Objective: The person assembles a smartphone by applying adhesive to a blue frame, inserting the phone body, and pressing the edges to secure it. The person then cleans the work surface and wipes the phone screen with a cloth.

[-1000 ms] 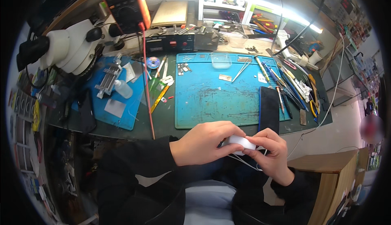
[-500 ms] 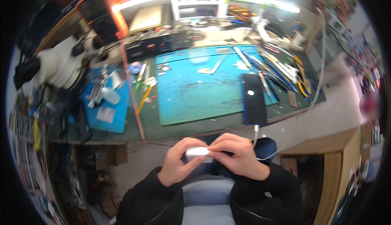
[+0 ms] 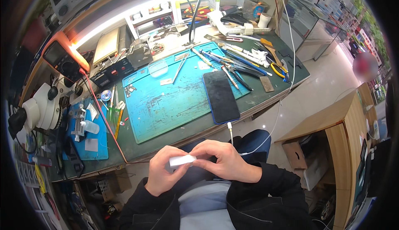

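Observation:
In front of my body, just off the bench edge, both hands are raised around a small white block-shaped piece (image 3: 182, 160). My left hand (image 3: 163, 168) grips it between thumb and fingers. Thumb and fingertips of my right hand (image 3: 222, 159) pinch the block's right end; whether something small sits between them is hidden. A dark phone with a blue edge (image 3: 221, 97) lies face up at the bench's front, partly on the blue mat (image 3: 166, 113). The white cable plug (image 3: 230, 126) is at its bottom edge, and the cable runs down behind my right hand.
Pliers, tweezers and screwdrivers (image 3: 245, 59) crowd the right of the bench. An orange multimeter (image 3: 62, 59) and a white microscope (image 3: 39, 105) stand left. A white cable (image 3: 293, 55) hangs down the right side. A blurred figure (image 3: 365, 67) is far right.
My head view has turned, so the bench appears tilted and shifted left. Both hands still hold the white block, which now shows more of its flat side.

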Motion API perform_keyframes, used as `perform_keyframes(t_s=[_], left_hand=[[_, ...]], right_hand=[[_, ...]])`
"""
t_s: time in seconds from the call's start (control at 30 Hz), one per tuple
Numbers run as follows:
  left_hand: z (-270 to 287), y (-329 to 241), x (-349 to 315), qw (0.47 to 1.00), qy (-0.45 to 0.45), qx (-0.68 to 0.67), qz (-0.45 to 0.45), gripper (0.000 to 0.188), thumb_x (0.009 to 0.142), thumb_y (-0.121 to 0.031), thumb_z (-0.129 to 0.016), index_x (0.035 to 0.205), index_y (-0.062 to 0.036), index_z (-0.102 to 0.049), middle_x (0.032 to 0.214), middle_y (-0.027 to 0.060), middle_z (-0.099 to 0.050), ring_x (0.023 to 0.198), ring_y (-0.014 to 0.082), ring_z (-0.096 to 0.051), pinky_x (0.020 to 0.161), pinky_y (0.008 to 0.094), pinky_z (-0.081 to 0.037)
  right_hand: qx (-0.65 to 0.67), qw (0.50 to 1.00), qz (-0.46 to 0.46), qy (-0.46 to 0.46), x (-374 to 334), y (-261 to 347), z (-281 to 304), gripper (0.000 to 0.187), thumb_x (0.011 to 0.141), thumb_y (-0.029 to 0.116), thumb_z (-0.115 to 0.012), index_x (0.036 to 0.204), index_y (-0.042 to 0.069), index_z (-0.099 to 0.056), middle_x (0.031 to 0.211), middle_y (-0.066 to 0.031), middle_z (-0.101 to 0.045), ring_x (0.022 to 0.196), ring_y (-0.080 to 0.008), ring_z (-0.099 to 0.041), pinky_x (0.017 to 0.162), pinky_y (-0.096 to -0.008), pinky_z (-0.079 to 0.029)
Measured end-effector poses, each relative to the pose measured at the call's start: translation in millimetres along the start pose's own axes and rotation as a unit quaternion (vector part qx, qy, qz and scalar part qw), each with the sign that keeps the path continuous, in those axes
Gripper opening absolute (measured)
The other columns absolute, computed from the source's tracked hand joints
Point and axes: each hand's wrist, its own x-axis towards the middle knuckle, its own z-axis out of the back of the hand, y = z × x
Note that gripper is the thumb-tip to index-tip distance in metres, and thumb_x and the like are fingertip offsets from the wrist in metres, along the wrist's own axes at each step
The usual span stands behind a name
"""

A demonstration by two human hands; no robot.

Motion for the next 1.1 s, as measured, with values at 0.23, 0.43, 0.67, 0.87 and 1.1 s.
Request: perform_keyframes(t_s=[0.23,0.43,0.67,0.87,1.1], left_hand=[[-6,-3,12,0.999,-0.020,-0.033,-0.008,0.028,0.082,-0.002,-0.081,0.107,-0.0036,-0.070,0.107,0.0109,-0.071,0.096,0.0248,-0.069,0.084,0.0344,-0.054],[-15,-10,13,0.987,-0.018,-0.138,0.082,0.049,0.085,-0.001,-0.081,0.130,-0.0027,-0.060,0.109,0.0100,-0.070,0.104,0.0183,-0.067,0.089,0.0326,-0.054],[-8,-8,25,0.988,0.065,-0.111,0.080,0.062,0.087,-0.001,-0.079,0.141,-0.0027,-0.050,0.116,0.0100,-0.069,0.107,0.0165,-0.066,0.093,0.0311,-0.053],[-13,-9,36,0.983,0.005,-0.151,0.103,0.053,0.091,-0.005,-0.077,0.138,-0.0007,-0.053,0.114,0.0092,-0.069,0.102,0.0178,-0.067,0.088,0.0319,-0.054],[-4,2,38,0.993,0.046,-0.035,0.100,0.039,0.089,-0.006,-0.077,0.125,0.0005,-0.065,0.108,0.0108,-0.072,0.098,0.0173,-0.069,0.086,0.0318,-0.055]], right_hand=[[0.022,0.999,-0.025,-0.025,3,8,6,0.023,0.092,0.007,-0.075,0.113,0.000,-0.070,0.100,-0.0098,-0.069,0.084,-0.0180,-0.071,0.077,-0.0298,-0.057],[0.009,0.998,0.018,-0.067,-1,-2,8,0.017,0.088,0.004,-0.078,0.104,0.000,-0.071,0.098,-0.0100,-0.070,0.085,-0.0183,-0.070,0.075,-0.0304,-0.057],[0.017,0.990,0.069,-0.120,0,-1,11,0.015,0.088,0.003,-0.078,0.100,0.000,-0.071,0.098,-0.0099,-0.070,0.086,-0.0179,-0.070,0.075,-0.0297,-0.056],[0.095,0.986,-0.045,-0.127,-1,-6,15,0.026,0.097,0.015,-0.074,0.116,-0.001,-0.067,0.111,-0.0085,-0.069,0.094,-0.0130,-0.068,0.083,-0.0281,-0.055],[0.035,0.995,-0.028,-0.093,4,-12,15,0.027,0.095,0.021,-0.075,0.112,0.001,-0.070,0.097,-0.0069,-0.068,0.083,-0.0143,-0.067,0.072,-0.0289,-0.054]])
